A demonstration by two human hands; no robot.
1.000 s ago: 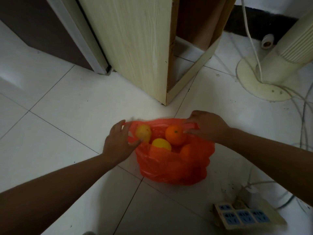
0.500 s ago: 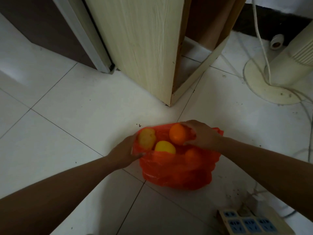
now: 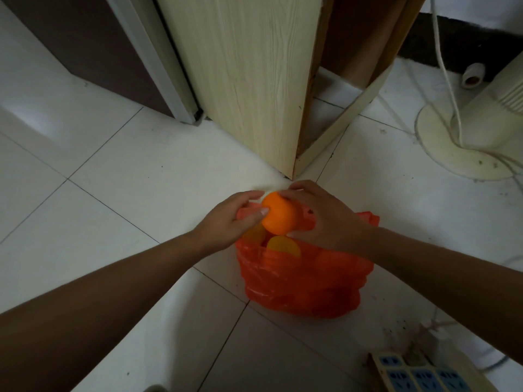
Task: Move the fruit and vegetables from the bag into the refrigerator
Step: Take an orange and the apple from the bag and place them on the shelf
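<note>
Orange: held just above the open mouth of the red plastic bag, clear of the fruit left inside. Both hands were on it. Left hand came in from the left, thumb pressed flat against the orange's left side, the other fingers curled round its far side and mostly hidden. Right hand cupped it from the right, fingers bent over the far top edge, thumb tucked under the near lower side. Which hand carried most of the weight could not be told.

Bag sat on the white tiled floor, slumped, its rim spread open beneath the hands. Inside, a yellow fruit showed at the near edge of the opening; a duller fruit lay left of it, partly under the left hand, kind unclear.

Far of the bag: the corner of a pale wood-grain cabinet, near but apart from it. Far left, a dark brown panel with a pale metal edge. Far right, the round base of a cream fan, a white cord trailing down to it. Near right, a power strip with blue sockets on the floor.
</note>
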